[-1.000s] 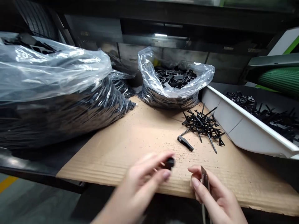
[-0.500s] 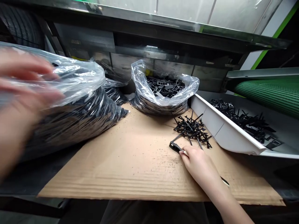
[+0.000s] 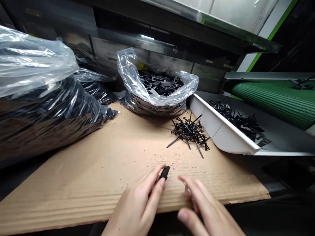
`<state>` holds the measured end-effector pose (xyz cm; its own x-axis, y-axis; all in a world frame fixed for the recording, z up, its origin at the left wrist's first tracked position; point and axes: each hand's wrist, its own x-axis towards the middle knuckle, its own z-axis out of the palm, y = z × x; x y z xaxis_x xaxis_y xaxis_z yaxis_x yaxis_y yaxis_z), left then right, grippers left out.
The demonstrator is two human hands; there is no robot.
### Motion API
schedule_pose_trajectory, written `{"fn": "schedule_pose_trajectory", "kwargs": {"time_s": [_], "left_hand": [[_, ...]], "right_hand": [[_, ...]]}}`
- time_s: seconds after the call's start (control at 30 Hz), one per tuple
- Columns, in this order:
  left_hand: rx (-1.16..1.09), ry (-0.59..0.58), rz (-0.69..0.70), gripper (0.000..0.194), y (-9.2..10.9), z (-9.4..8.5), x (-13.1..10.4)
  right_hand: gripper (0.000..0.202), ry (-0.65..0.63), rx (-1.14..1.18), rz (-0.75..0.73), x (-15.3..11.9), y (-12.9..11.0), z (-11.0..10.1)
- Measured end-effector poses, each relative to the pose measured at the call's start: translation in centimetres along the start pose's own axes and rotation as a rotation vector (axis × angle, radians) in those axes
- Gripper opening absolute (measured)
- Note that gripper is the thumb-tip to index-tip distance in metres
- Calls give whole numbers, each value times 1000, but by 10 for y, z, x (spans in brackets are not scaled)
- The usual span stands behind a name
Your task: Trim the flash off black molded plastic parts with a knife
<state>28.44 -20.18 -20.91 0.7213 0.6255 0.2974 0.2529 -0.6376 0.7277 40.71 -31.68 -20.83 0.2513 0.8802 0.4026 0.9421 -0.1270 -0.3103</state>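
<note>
A small black plastic part [image 3: 165, 172] is pinched between the thumb and fingers of my left hand [image 3: 139, 200], low over the front of the cardboard sheet [image 3: 118, 164]. Just to its right is my right hand [image 3: 204, 206], its thumb apart from the fingers. Some of those fingers curl inward and are slightly blurred, so the inside of the palm is hidden. Beyond both hands lies a loose pile of black plastic sprues [image 3: 189, 131] with thin stems, and dark specks are scattered on the cardboard near it.
An open clear bag [image 3: 157, 101] of black parts stands at the back. A large filled plastic bag [image 3: 49, 108] takes up the left side. To the right, a white chute [image 3: 223, 131] holding black pieces sits below a green conveyor belt [image 3: 270, 98].
My left hand has come down from the bag on the left and now grips a black part. My right hand, which held a black part and a thin pale-ended item, has moved toward me.
</note>
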Motion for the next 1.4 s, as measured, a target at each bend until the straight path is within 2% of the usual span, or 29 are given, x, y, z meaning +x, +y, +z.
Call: {"fn": "schedule_pose_trajectory", "kwargs": {"time_s": [0.07,0.2,0.27,0.4,0.77,0.93,1.13,1.4], "left_hand": [[205,50,49,33,-1,0,-2],[412,-3,43,25,0,7,-2],[412,-20,33,19,0,9,-1],[373,33,69,22,-1,9,-2],[355,115,145,24,-6,13,-2],[357,68,133,23,-8,13,-5],[361,45,136,22,-8,12,-7],[323,97,169,21,-6,13,-1]], "right_hand": [[39,-31,-85,13,3,7,-2],[34,-45,-47,76,10,10,7],[30,-52,-8,46,13,10,13],[23,-59,28,12,16,14,19],[21,-101,48,-41,22,16,18],[21,-103,29,-56,23,16,15],[21,-136,4,-40,24,13,15],[22,-101,-118,146,35,5,19]]}}
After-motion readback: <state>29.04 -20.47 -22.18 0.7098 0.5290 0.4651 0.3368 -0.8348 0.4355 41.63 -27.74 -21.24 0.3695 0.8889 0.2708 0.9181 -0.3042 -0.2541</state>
